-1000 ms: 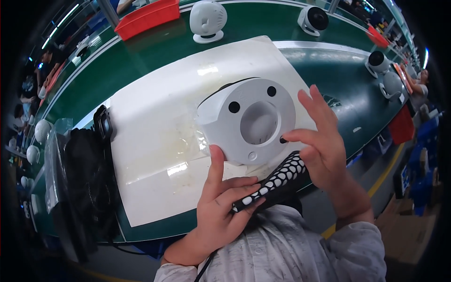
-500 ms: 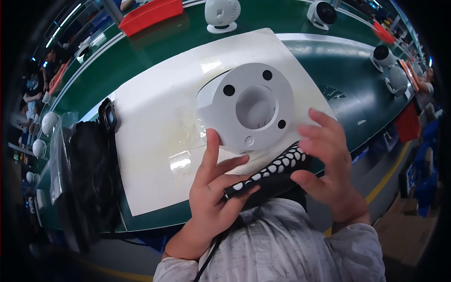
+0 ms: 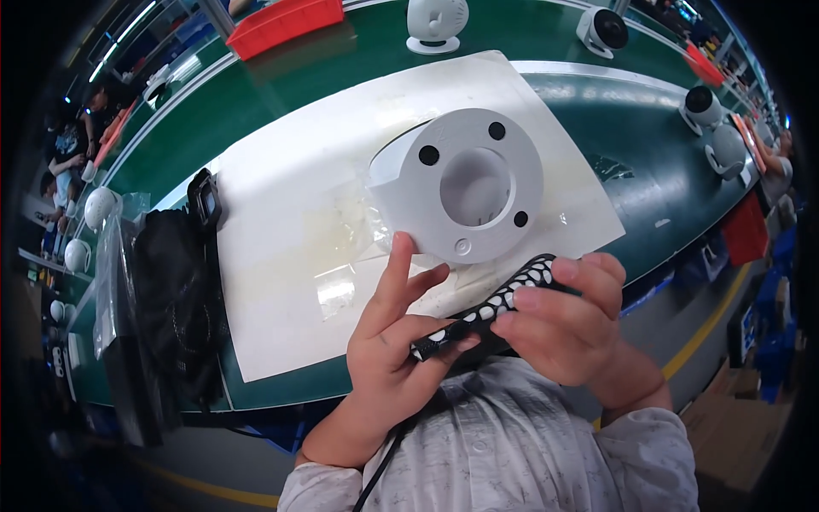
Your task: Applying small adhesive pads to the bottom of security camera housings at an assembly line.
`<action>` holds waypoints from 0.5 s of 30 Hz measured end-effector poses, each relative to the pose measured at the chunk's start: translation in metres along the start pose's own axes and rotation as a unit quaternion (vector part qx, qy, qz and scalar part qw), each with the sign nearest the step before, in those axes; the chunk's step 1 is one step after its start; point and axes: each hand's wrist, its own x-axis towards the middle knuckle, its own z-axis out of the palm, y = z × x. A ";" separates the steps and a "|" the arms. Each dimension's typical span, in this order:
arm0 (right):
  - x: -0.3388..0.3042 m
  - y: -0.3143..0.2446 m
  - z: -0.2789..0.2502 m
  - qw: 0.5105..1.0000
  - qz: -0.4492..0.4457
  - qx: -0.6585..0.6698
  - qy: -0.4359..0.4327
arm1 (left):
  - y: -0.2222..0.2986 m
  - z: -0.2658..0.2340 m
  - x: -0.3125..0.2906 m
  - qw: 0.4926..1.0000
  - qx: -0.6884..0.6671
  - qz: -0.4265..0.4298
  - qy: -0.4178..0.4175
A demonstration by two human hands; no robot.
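Observation:
A black sheet with rows of white round spots [image 3: 486,312] is held low in front of me, bent along its length. My left hand [image 3: 392,333] grips its left end between the fingers, with the index finger pointing up toward the white fan. My right hand [image 3: 572,320] has its fingers closed on the sheet's right part. Just beyond lies the white fan [image 3: 401,200], its round base facing up. Three black round pads [image 3: 429,155] sit on the base's ring. A bare round recess [image 3: 462,247] shows on the ring's near side.
Under the fan lies a white board [image 3: 281,239] on the green bench. Black bags [image 3: 175,290] and clear plastic lie to the left. White fans [image 3: 437,26] stand at the back and right. A red bin [image 3: 286,26] sits at the far left.
My right hand has come in from the right and closed on the sheet. The left hand keeps its hold. The whole view has shifted slightly.

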 end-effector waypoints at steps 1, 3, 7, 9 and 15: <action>-0.002 -0.002 0.004 1.000 -0.006 0.018 0.023 | 0.000 0.000 -0.001 1.000 -0.003 -0.013 0.011; -0.002 -0.002 0.003 0.997 0.005 0.070 0.025 | 0.001 -0.001 -0.001 0.999 -0.006 -0.026 0.022; 0.031 0.006 -0.004 0.976 0.166 0.133 -0.041 | 0.003 -0.004 -0.003 0.999 0.027 -0.040 0.004; 0.043 0.009 0.006 0.976 0.170 0.131 -0.040 | 0.003 -0.002 -0.002 0.998 0.037 -0.045 -0.004; 0.041 0.010 0.019 0.976 0.173 0.128 -0.042 | 0.002 -0.001 -0.002 0.997 0.005 -0.075 0.006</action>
